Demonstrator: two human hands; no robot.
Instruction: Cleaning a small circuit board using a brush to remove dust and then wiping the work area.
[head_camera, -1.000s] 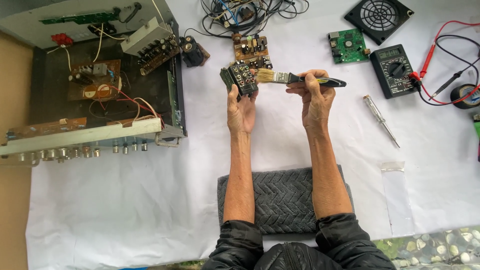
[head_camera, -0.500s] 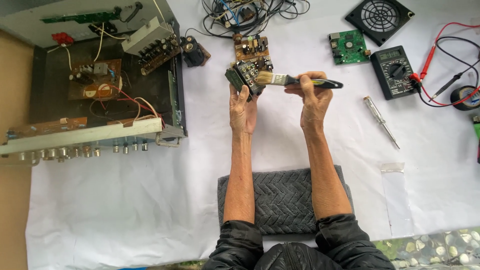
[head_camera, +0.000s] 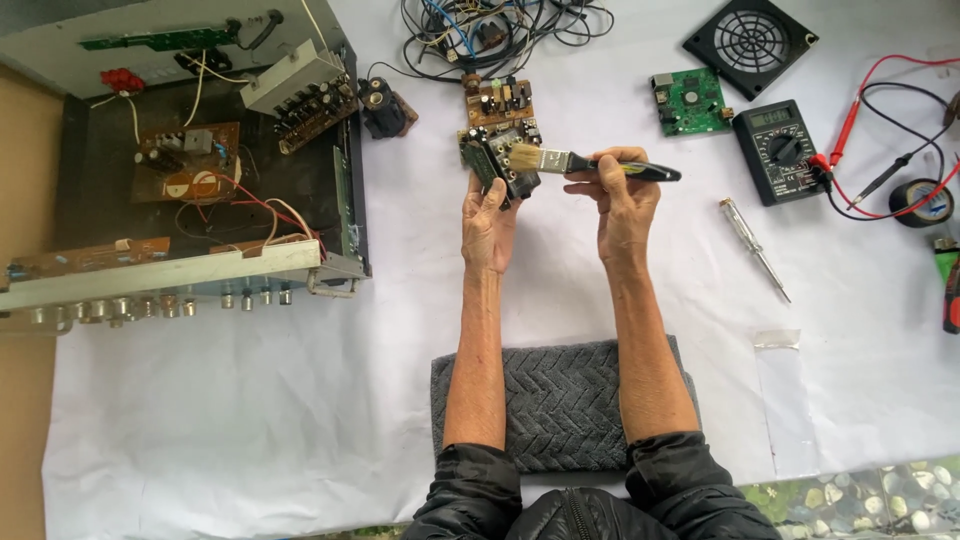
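Bristles, pale and soft, fan from the metal ferrule of a flat paintbrush (head_camera: 570, 163) and press against a small circuit board (head_camera: 497, 163) raised above the white cloth (head_camera: 250, 400). The left hand (head_camera: 488, 222) is closed on the board from below, fingers wrapped round its edge; the board is dark, studded with blocky components, and tilted. The right hand (head_camera: 624, 205) grips the brush's glossy black handle, fingers curled over it.

Just beyond the board lies a brown circuit board (head_camera: 500, 102) under a tangle of wires (head_camera: 490, 30). To the left sits an opened metal chassis (head_camera: 190, 180) with boards and red wiring inside. To the right lie a green circuit board (head_camera: 690, 102), a black multimeter (head_camera: 778, 150), a round-grilled black fan guard (head_camera: 750, 38) and a slim clear-handled screwdriver (head_camera: 752, 247). A grey herringbone-ribbed towel (head_camera: 565, 400) lies under the forearms.
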